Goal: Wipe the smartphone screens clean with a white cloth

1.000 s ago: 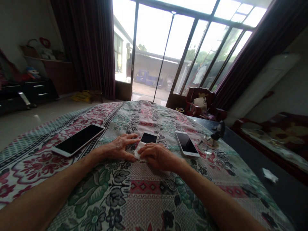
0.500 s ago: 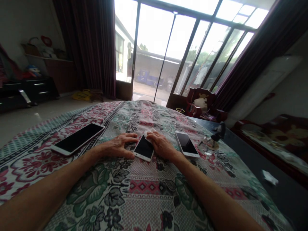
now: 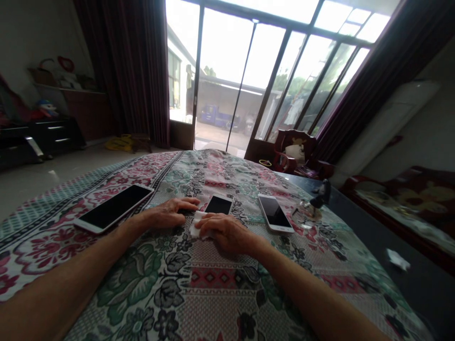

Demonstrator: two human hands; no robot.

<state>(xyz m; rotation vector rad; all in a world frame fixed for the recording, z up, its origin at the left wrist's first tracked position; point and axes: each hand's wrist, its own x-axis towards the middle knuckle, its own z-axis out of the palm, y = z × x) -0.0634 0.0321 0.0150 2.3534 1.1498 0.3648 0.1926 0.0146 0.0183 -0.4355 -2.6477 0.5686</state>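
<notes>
Facing a tall glazed door (image 3: 227, 71) framed by heavy maroon curtains (image 3: 121, 71), a person sits at a floral quilted cover (image 3: 216, 289), forearms resting on its soft, textured cloth. Far ahead of the fingers, a blue truck (image 3: 216, 117) stands outside the glass, while a carved red wooden armchair (image 3: 295, 151) sits ahead and to the right of them.

Three smartphones lie screen-up in a loose row at fingertip level, spaced well apart, perhaps so that each stays within easy reach. The largest phone (image 3: 113, 207), with its long, dark glass face, lies angled to the left of the left hand (image 3: 168, 213). A white-framed phone (image 3: 275, 213) lies to the right of the right hand (image 3: 227, 234).

Just ahead of the right hand's fingers (image 3: 222, 227), a middle phone (image 3: 218, 204) shows its black screen, with its near end hidden by that hand and a soft white tissue (image 3: 199, 226). Those fingers lie together over the tissue, seemingly pressing it down, though whether they clamp it cannot be told. The left hand's fingers (image 3: 188, 202) rest together on the cloth just beside the tissue, holding nothing.

Right of the fingers stands a small glass object (image 3: 307, 213), and beyond it a crumpled white scrap (image 3: 398, 259) lies on a dark polished surface (image 3: 359, 232).
</notes>
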